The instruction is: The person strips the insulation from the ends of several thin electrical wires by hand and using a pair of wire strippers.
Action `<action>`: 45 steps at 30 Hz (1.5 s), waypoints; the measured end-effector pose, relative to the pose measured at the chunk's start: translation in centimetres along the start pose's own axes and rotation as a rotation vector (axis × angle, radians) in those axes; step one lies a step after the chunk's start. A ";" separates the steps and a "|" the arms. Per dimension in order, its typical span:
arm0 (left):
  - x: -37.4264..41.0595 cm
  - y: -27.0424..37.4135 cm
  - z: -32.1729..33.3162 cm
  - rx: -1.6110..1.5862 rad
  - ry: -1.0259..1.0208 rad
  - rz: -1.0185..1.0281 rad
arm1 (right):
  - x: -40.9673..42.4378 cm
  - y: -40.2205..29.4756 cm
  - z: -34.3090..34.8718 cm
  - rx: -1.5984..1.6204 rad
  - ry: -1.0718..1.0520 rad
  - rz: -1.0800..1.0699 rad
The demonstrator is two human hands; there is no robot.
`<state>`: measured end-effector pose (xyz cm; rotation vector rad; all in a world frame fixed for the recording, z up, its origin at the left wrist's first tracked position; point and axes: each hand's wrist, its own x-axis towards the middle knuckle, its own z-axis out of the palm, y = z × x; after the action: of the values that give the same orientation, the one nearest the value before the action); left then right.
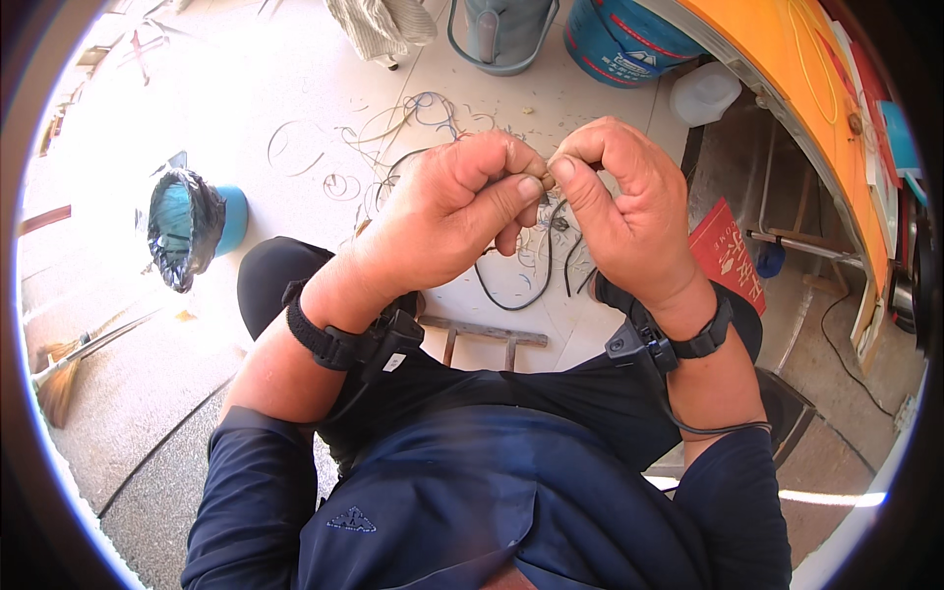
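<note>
My left hand [457, 210] and my right hand [623, 210] meet fingertip to fingertip above the floor. Each has its thumb and forefinger pinched together on something small between them, mostly hidden by the fingers; what it is I cannot tell. Below them a black cable [516, 306] curves over the pale tiles between my feet. Beyond my left hand lies a loose tangle of thin wires [435, 110], some blue and some pale. Many small wire scraps [523, 280] are scattered around. Both wrists carry black straps with small devices.
A blue bin with a black bag [234, 220] stands at left, near a straw broom [60, 387]. A grey bucket [501, 55], a blue bucket [627, 48] and a white plastic jug [704, 94] stand ahead. An orange panel [804, 74] curves along the right. A wooden bar [483, 332] lies between my legs.
</note>
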<state>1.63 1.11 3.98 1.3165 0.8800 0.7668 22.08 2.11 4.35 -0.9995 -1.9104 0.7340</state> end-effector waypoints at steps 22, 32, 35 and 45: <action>-0.5 -0.9 -1.1 -0.363 -0.069 -0.026 | -0.7 1.0 -0.3 0.705 -0.226 0.478; 0.4 -0.3 0.3 -0.052 0.082 -0.042 | -0.3 0.2 -0.3 0.148 -0.152 0.288; 0.4 -0.6 0.3 -0.032 0.085 -0.006 | -0.3 0.1 -0.5 0.012 -0.171 0.232; 0.5 -1.2 -0.6 -0.001 0.151 -0.027 | -0.3 0.2 -0.7 0.027 -0.061 0.370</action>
<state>1.27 1.70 2.76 1.2550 1.0157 0.8534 22.85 1.98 4.42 -1.3458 -1.7799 1.0070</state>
